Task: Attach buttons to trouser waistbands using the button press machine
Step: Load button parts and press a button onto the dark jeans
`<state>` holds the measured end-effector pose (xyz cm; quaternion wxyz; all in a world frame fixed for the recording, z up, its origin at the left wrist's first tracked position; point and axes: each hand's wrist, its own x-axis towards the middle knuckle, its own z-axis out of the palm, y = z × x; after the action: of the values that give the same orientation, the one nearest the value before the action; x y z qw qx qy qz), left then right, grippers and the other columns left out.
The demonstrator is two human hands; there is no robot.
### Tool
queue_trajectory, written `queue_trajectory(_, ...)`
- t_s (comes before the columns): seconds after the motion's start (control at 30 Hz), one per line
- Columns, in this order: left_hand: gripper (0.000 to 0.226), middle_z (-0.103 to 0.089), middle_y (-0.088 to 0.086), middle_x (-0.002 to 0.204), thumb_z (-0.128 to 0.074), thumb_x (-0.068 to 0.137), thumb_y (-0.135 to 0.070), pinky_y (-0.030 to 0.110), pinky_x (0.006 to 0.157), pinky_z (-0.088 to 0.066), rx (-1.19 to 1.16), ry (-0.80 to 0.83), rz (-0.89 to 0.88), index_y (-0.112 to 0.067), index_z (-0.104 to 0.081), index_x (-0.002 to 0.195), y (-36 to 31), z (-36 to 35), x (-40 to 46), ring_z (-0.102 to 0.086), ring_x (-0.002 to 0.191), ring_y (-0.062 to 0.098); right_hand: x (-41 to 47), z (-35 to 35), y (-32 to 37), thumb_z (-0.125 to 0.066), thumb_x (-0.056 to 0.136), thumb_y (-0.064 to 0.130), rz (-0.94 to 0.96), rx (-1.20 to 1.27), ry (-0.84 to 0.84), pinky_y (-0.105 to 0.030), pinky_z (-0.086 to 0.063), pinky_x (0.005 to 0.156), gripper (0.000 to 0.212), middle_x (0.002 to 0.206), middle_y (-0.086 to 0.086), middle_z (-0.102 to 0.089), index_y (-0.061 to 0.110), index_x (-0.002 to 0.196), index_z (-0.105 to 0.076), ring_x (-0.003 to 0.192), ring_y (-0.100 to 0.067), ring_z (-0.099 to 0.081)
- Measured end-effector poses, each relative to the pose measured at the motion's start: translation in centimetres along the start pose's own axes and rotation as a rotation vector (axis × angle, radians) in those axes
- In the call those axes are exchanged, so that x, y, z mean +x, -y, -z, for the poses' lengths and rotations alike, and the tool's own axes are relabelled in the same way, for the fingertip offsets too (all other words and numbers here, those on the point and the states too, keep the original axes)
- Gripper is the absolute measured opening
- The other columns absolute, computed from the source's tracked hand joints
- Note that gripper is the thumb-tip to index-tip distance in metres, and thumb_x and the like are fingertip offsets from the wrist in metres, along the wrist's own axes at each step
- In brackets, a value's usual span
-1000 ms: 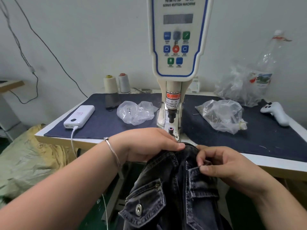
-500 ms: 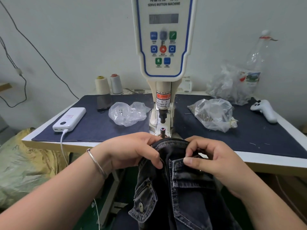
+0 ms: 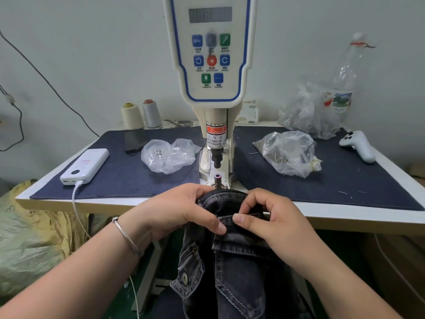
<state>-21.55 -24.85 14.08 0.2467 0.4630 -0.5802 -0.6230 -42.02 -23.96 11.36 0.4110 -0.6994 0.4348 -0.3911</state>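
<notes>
Dark washed denim trousers [image 3: 239, 268] hang in front of the table edge, their waistband bunched between my hands. My left hand [image 3: 181, 210] grips the waistband from the left, thumb on top. My right hand [image 3: 273, 217] pinches the fabric from the right, thumb meeting my left thumb. The white button press machine [image 3: 210, 54] stands straight ahead; its lower die post [image 3: 218, 178] with a small ring on top sits just beyond my fingers, below the black punch [image 3: 216, 157]. A metal button [image 3: 184, 277] shows on a pocket flap lower left.
On the blue cloth-covered table [image 3: 138, 176] lie a clear bag of small metal parts [image 3: 169, 155], another plastic bag [image 3: 287, 153], a white power bank [image 3: 86, 165] with cable, a phone [image 3: 135, 139], two thread cones [image 3: 140, 115], a white controller [image 3: 358, 146] and a plastic bottle [image 3: 342, 77].
Both hands have raised the waistband up and forward toward the lower die. My thumbs have come together on the fabric.
</notes>
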Motion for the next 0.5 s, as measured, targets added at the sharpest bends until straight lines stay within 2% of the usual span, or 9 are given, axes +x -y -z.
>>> queue_trajectory(0.07,0.041,-0.07,0.022,0.1,-0.072,0.068,0.007,0.042,0.085,-0.057,-0.043,0.013,-0.013,-0.001,-0.07,0.108,0.0,0.1,0.0,-0.067,0.09,0.034,0.1,0.4,-0.2,-0.073,0.084,0.016,0.017,0.076,0.042,-0.024,-0.043,0.063,0.015,0.074,0.005,-0.06,0.022,0.078,-0.061,0.067,-0.011,-0.053)
queue_trajectory(0.13,0.042,-0.071,0.022,0.101,-0.07,0.068,0.008,0.039,0.082,-0.058,-0.083,0.043,-0.022,-0.002,-0.07,0.109,-0.2,0.3,-0.2,-0.068,0.09,0.033,0.5,1.5,-0.4,-0.069,0.083,0.017,-0.006,0.28,0.063,-0.017,-0.048,0.07,0.012,0.087,0.005,-0.069,0.02,0.092,-0.061,0.078,-0.007,-0.061)
queue_trajectory(0.2,0.045,-0.071,0.023,0.104,-0.068,0.069,0.009,0.038,0.084,-0.058,-0.107,0.063,-0.038,0.001,-0.069,0.113,-0.1,0.5,-0.3,-0.068,0.092,0.033,0.9,2.8,-0.8,-0.067,0.078,0.034,-0.097,0.345,0.109,-0.019,-0.047,0.079,0.03,0.101,-0.001,-0.072,0.024,0.105,-0.063,0.09,-0.009,-0.065)
queue_trajectory(0.27,0.047,-0.07,0.022,0.105,-0.066,0.069,0.009,0.038,0.085,-0.056,-0.138,0.085,-0.055,0.003,-0.067,0.116,0.0,0.6,-0.3,-0.068,0.094,0.033,1.1,3.6,-1.3,-0.077,0.074,0.041,-0.136,0.278,0.21,-0.029,-0.045,0.086,0.041,0.108,-0.006,-0.069,0.029,0.111,-0.065,0.096,-0.015,-0.063)
queue_trajectory(0.3,0.048,-0.07,0.022,0.107,-0.065,0.07,0.01,0.038,0.086,-0.056,-0.157,0.097,-0.061,0.004,-0.065,0.117,0.2,0.6,-0.2,-0.068,0.095,0.033,1.0,3.7,-1.3,-0.081,0.072,0.04,-0.12,0.231,0.255,-0.03,-0.046,0.088,0.046,0.11,-0.003,-0.068,0.033,0.114,-0.063,0.099,-0.014,-0.062)
queue_trajectory(0.4,0.05,-0.07,0.022,0.108,-0.064,0.071,0.009,0.039,0.089,-0.054,-0.206,0.114,-0.074,0.004,-0.064,0.121,0.5,0.9,-0.1,-0.068,0.096,0.034,0.3,3.6,-0.7,-0.081,0.06,0.046,0.084,-0.027,0.212,-0.027,-0.043,0.097,0.069,0.122,0.015,-0.059,0.046,0.123,-0.053,0.114,-0.005,-0.056)
queue_trajectory(0.5,0.051,-0.07,0.022,0.109,-0.067,0.07,0.004,0.041,0.09,-0.053,-0.237,0.13,-0.083,0.003,-0.065,0.121,0.6,1.1,0.0,-0.068,0.095,0.034,-0.7,2.9,0.5,-0.086,0.059,0.043,0.271,-0.119,0.178,-0.021,-0.04,0.098,0.075,0.131,0.011,-0.051,0.04,0.126,-0.054,0.123,-0.011,-0.05)
